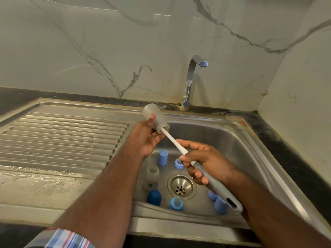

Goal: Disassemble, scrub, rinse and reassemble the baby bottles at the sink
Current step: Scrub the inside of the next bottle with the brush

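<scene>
My left hand (147,136) grips a frosted clear baby bottle (154,116), tilted with its mouth toward me above the sink's left edge. My right hand (204,163) holds the grey handle of a bottle brush (213,181); its white shaft runs into the bottle's mouth and the brush head is hidden inside. In the sink basin (232,140) another clear bottle (151,178) stands left of the drain (180,185). Several blue caps and rings lie around it: a light blue cap (162,157), a dark blue cap (154,197), and a ring with a teat (176,203).
A chrome tap (191,81) stands behind the basin with no water running from it. The ribbed steel drainboard (59,140) on the left is wet. A marble-look wall rises behind, and a dark counter (279,140) borders the sink on the right.
</scene>
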Tool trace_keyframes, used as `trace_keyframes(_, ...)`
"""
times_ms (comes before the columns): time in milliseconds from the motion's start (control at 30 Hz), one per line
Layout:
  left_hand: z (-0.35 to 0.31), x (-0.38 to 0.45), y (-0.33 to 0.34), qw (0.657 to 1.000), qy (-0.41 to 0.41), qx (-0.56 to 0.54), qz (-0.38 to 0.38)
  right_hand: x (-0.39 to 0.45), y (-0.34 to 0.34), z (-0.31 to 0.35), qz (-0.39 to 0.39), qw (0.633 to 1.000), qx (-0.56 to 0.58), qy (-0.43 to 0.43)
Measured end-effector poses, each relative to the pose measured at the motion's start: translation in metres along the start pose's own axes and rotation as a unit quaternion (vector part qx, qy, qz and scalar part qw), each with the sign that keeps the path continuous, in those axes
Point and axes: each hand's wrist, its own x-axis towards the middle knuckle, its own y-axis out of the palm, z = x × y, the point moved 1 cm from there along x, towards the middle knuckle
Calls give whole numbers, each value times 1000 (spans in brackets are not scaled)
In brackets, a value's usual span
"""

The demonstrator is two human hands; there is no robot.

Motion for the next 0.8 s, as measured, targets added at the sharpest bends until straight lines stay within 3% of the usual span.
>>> trace_keyframes(67,-1,-1,0,999,-14,-28,20,0,0,-1,-17,999,-33,-20)
trace_keyframes(100,-1,-1,0,999,-22,-36,25,1,1,-4,-43,992,-108,-42)
trace_keyframes(200,0,-2,-2,999,-35,-22,17,2,3,-12,-116,926,-346,-95)
trace_keyframes(400,7,0,-4,993,-63,95,-41,5,1,-14,-133,814,-542,-162)
trace_keyframes(500,9,0,-1,991,-53,112,-55,5,2,-15,-119,798,-571,-152)
trace_keyframes(567,8,1,-1,993,-32,96,-63,3,2,-15,-107,819,-551,-120)
trace_keyframes(600,7,2,-1,994,-22,85,-66,3,4,-15,-94,848,-513,-101)
trace_keyframes(700,4,1,-1,997,-4,55,-55,3,7,-15,-45,951,-300,-62)
trace_keyframes(800,1,0,-2,999,-5,18,-29,3,5,-6,-16,992,-119,-42)
